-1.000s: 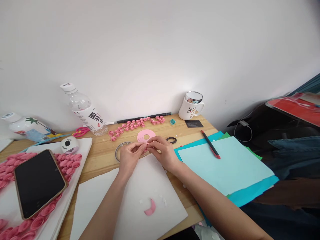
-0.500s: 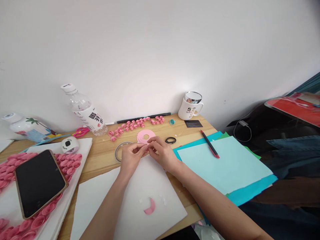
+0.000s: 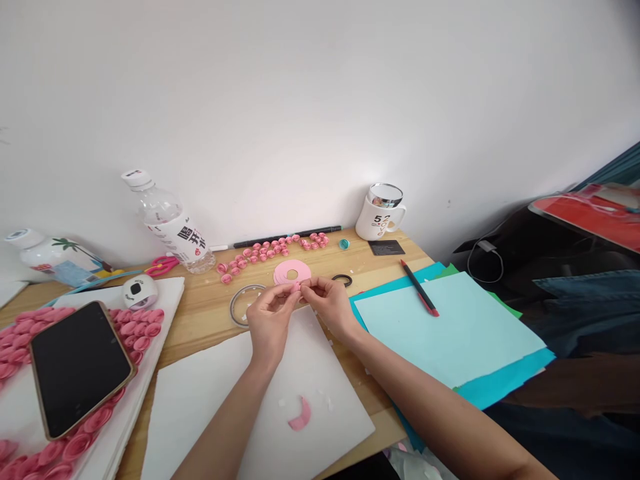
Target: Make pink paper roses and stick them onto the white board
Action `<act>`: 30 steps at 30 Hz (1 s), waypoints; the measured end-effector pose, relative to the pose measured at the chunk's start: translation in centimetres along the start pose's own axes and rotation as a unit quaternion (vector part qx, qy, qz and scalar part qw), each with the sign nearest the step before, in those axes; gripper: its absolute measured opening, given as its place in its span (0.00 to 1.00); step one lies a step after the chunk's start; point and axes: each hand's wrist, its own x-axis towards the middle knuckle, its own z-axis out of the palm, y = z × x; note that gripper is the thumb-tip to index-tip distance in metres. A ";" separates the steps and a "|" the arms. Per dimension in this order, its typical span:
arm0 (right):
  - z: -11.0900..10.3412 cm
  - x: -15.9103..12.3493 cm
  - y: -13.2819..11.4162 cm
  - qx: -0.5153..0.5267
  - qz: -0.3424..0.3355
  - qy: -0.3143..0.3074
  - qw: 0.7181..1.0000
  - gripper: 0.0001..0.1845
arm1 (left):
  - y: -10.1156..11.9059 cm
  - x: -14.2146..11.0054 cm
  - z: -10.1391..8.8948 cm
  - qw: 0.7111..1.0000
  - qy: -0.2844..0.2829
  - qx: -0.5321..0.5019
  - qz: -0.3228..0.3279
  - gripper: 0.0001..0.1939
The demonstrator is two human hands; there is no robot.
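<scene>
My left hand (image 3: 271, 315) and my right hand (image 3: 330, 305) meet above the top edge of a white foam board (image 3: 320, 373). Between their pinched fingertips is a small piece of pink paper (image 3: 296, 287), mostly covered by the fingers. Just beyond them lie pink paper rings (image 3: 281, 272), stacked and overlapping. A roll of clear tape (image 3: 234, 308) is left of my left hand, and a black ring (image 3: 344, 279) sits beyond my right. On the board rests a curved pink paper scrap (image 3: 301, 415) among tiny white bits.
Several rolled pink paper flowers (image 3: 265, 251) line the back, before a black pen (image 3: 280, 236). A water bottle (image 3: 173, 227), a mug (image 3: 377, 217) and a phone (image 3: 80, 367) stand or lie around. At right, a red-black pen (image 3: 420, 288) crosses light blue paper (image 3: 450, 333).
Both hands have turned slightly and my left hand has shifted a little to the right. The pink paper stays between the fingertips and shows a bit more.
</scene>
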 end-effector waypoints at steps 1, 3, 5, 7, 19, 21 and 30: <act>0.0 0.0 0.0 -0.004 -0.011 0.004 1.000 0.09 | -0.1 0.0 0.0 1.000 -0.001 -0.008 -0.001 0.11; -0.1 0.0 0.0 -0.022 -0.043 0.009 0.999 0.08 | -0.2 0.0 0.0 0.999 -0.009 -0.030 -0.013 0.12; -0.1 0.0 0.0 -0.042 -0.078 0.007 0.996 0.06 | -0.3 0.2 -0.1 0.998 -0.024 -0.049 -0.032 0.14; -0.1 -0.1 -0.1 -0.054 -0.106 -0.003 0.993 0.06 | -0.5 0.4 -0.3 0.996 -0.037 -0.066 -0.042 0.16; -0.3 0.2 0.3 -0.041 -0.085 -0.015 0.995 0.06 | 0.0 0.0 0.0 0.996 -0.062 -0.056 0.014 0.12; -0.4 0.2 0.2 -0.062 -0.102 -0.004 0.993 0.06 | 0.1 0.2 -0.3 0.996 -0.076 -0.043 0.014 0.13; -0.8 0.2 0.4 -0.253 -0.325 -0.011 0.911 0.05 | 0.8 0.7 -1.0 0.993 -0.064 -0.029 -0.090 0.19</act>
